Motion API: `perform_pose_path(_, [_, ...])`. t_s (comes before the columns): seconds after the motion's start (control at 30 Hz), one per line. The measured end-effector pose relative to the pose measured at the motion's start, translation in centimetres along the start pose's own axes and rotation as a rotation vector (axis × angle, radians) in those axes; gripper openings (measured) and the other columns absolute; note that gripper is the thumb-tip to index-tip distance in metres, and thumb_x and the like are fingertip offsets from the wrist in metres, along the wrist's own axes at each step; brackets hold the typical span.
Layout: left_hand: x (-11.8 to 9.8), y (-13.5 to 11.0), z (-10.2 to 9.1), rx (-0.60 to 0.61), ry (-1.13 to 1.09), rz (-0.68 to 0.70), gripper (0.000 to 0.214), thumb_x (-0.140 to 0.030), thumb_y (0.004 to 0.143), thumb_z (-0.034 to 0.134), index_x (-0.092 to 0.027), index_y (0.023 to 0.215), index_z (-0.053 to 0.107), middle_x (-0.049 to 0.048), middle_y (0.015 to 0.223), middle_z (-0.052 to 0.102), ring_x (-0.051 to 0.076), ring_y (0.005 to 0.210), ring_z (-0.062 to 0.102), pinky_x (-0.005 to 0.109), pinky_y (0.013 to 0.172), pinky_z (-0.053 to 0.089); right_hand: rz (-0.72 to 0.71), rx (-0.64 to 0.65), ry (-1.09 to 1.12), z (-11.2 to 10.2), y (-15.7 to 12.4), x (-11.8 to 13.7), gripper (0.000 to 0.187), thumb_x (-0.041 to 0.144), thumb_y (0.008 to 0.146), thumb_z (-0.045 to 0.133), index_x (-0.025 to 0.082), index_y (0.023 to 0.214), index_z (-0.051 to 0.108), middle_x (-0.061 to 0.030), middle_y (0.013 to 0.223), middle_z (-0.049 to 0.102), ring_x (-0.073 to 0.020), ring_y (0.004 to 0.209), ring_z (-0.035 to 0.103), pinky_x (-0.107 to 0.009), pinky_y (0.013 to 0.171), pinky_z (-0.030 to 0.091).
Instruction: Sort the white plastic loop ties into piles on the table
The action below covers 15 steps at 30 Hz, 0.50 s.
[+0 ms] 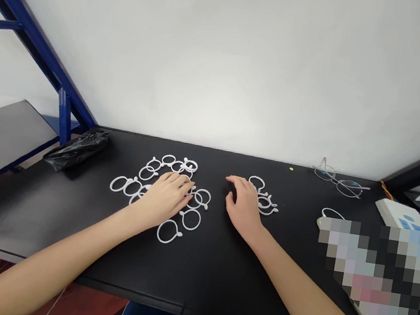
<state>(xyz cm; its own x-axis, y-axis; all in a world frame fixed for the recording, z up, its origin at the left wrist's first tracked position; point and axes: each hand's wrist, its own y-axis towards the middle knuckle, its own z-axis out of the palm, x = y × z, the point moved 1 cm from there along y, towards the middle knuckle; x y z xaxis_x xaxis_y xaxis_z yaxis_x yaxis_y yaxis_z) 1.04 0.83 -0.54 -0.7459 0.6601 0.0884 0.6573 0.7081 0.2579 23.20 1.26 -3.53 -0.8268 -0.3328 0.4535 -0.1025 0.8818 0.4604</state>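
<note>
Several white plastic rings [189, 219] lie scattered on the black table [68, 210]. My left hand [168, 194] rests palm down on the middle of that scatter, fingers stretched flat over the rings. My right hand [243, 203] lies palm down on the table to the right, fingers apart, its far side touching a smaller pile of white rings [265, 201]. Neither hand has anything lifted.
A crumpled black plastic bag [77, 151] sits at the table's back left. A pair of glasses [338, 181] lies at the back right, near a white device [406, 216] and a blurred patch. A blue metal frame [33, 41] rises on the left.
</note>
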Motion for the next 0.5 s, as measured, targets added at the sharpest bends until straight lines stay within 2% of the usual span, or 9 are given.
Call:
perform_pose_path(0.23, [0.05,-0.07,0.06,-0.026,-0.030,0.016,0.030,-0.028,0.099,0.040,-0.013,0.115,0.060,0.0119,0.107,0.064,0.026,0.099,0.059,0.042,0.088,0.045,-0.005,-0.008,-0.045,-0.28,-0.15,0.28,0.050,-0.003,0.073,0.041,0.020,0.111,0.062,-0.0084,0.111,0.066,-0.0292,0.100,0.055,-0.047,0.088,0.046])
perform_pose_path(0.5, [-0.05,-0.13,0.27,-0.010,-0.054,0.025,0.030,-0.029,0.100,0.040,-0.013,0.116,0.059,0.0119,0.109,0.064,0.025,0.101,0.059,0.042,0.089,0.045,-0.068,0.037,0.152,-0.04,0.01,0.16,0.051,-0.006,0.070,0.036,0.019,0.104,0.065,-0.0075,0.105,0.066,-0.0247,0.099,0.058,-0.042,0.086,0.052])
